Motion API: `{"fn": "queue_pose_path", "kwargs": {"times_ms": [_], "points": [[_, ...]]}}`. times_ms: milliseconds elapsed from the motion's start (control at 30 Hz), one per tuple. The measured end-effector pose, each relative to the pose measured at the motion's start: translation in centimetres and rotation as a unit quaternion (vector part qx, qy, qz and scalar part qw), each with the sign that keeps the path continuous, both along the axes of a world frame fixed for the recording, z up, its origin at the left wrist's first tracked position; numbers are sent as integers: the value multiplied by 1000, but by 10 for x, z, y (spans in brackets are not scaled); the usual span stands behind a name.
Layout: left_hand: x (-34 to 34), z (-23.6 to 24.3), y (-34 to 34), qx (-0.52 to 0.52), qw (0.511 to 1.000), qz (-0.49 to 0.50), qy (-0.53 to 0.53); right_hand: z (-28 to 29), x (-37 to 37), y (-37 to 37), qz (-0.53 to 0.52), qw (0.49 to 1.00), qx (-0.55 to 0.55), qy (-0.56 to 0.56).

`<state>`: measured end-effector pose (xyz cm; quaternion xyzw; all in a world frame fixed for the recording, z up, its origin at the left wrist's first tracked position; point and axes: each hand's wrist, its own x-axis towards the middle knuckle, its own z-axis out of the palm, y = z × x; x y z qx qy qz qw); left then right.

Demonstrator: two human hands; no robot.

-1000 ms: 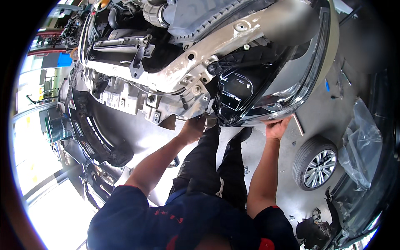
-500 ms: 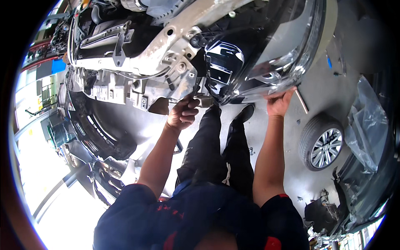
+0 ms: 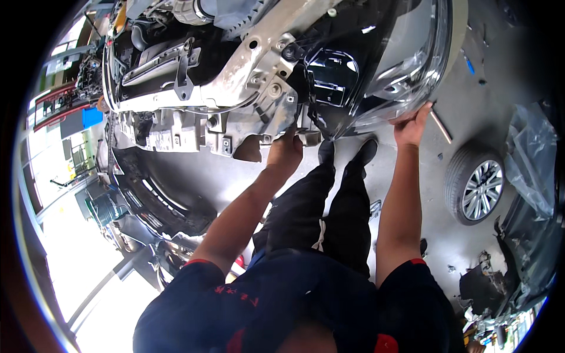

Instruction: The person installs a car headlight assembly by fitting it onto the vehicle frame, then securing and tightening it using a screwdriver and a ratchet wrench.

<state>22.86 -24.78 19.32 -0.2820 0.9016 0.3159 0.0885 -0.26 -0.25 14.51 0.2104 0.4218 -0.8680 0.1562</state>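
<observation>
Left fingers [image 3: 288,143] nearer glossy headlight [image 3: 395,84]

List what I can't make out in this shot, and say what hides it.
All in the head view:
- Left hand: fingertips hidden by the metal bracket; whether they grip anything cannot be told.
- Right hand: part of the fingers hidden by the headlight above.
- Air hose: cut off by the upper edge.
- Upper right: a dark blur covers what lies there.
- Far left: washed out by glare.
</observation>
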Motion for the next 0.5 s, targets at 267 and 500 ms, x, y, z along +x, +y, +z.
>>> {"fn": "queue_pose_path", "kwargs": {"times_ms": [267, 500], "points": [[-2, 11, -21, 708, 644, 286, 42, -45, -9, 25, 11, 999, -10, 49], [23, -13, -54, 838, 510, 181, 77, -17, -7, -18, -20, 997, -8, 77]]}}
